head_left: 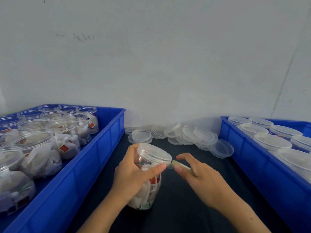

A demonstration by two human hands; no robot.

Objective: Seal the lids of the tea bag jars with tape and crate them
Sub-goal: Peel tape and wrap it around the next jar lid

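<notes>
At far left a blue plastic crate [107, 148] holds many clear round plastic jars without lids [62, 130], each packed with white tea bags bearing small red tags. Just right of it, on the dark counter [185, 207], the left hand [133, 175] grips a clear plastic jar of white tea bags [148, 190], tilted with its base on the counter; the fingers curl behind the jar's shoulder and the thumb presses across the front just under the translucent screw-on lid [154, 153], which is on the jar. Beside the lid's rim the right hand [200, 179] pinches a roll of clear tape [180, 165] between thumb and fingers, its end touching the jar at the lid's edge. Behind the hands, along the white wall [151, 56], loose translucent round lids [190, 135] lie heaped on the counter. At far right a second blue plastic crate [252, 157] holds lidded clear jars [272, 142] standing in rows.
</notes>
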